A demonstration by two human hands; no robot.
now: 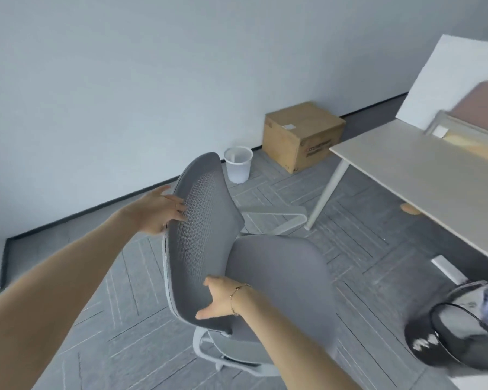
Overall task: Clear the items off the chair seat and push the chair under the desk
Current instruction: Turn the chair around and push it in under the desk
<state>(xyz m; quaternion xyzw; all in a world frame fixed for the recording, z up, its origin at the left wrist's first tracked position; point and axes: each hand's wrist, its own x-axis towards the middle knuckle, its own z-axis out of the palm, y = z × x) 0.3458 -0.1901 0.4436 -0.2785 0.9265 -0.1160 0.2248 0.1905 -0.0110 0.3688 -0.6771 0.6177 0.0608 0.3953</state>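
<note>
Here the grey mesh-backed office chair (237,249) stands on the carpet in the middle of the view, held at both edges of its backrest. The left hand (158,212) lies against the far edge of the backrest, fingers (178,206) spread loosely and curling onto the mesh, a ring on one of them; they rest on it rather than clamp it. The right hand (220,299) takes the near edge of the backrest lower down, thumb on the front face and the other fingers wrapped behind, so it grips the frame. A thin bracelet shows at that wrist.

Beyond the chair, near the wall, stands a small white plastic wastebasket (238,164), and just to its right a brown cardboard box (300,135) sits against the skirting. Further right is the pale rectangular desk (423,175) with a slanted white leg; the chair's seat faces roughly toward it, and its light grey armrest (276,213) lies near that leg but apart from it. A black wire-mesh bin (459,336) holding crumpled material sits on the floor at the lower right, just beside the seat's front and under the desk edge.

The chair's seat (282,285) is smooth grey fabric and bare, the backrest ribbed mesh with a pale grey rim.
</note>
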